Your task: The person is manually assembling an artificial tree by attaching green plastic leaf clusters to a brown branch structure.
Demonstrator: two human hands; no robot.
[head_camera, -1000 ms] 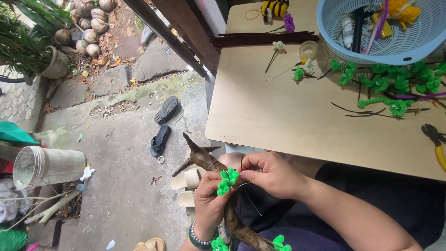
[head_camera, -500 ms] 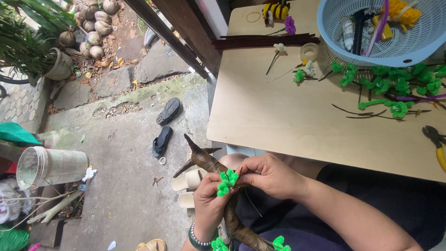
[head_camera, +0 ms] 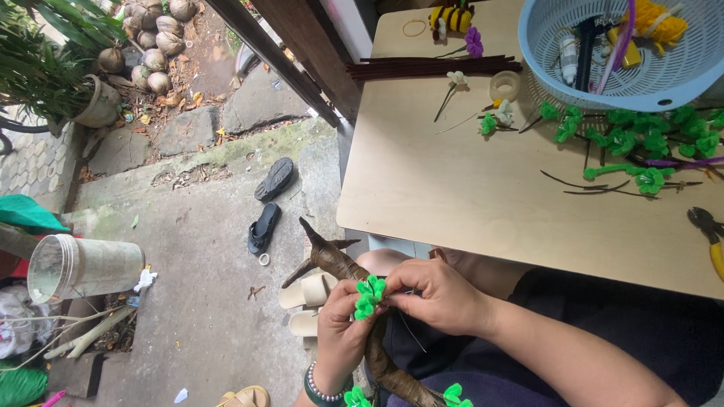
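While both hands work close together below the near edge of the bench (head_camera: 483, 203), the brown wrapped branch (head_camera: 332, 260) lies across the person's lap, its forked tip pointing away from the bench toward the black sandals (head_camera: 269, 203) on the concrete floor. The left hand (head_camera: 339, 332) comes up from beneath, wrist bent and wearing a beaded bracelet (head_camera: 320, 388), its fingers curled shut around the branch just under the green leaf cluster (head_camera: 369, 296). The right hand (head_camera: 441, 294) reaches in from the bench side with the forearm angled down across the dark lap; its fingers are bunched and pinched closed on the cluster's stem, knuckles up, touching the left hand's fingertips. A thin wire trails from under the right hand. Two more green clusters sit lower on the branch, farther from the bench. On the bench lie loose green leaf stems (head_camera: 641, 143), a bundle of dark brown stems (head_camera: 430, 66), a blue plastic basket (head_camera: 573, 75) holding supplies, and pliers (head_camera: 709, 234) with yellow grips at the bench's right edge.
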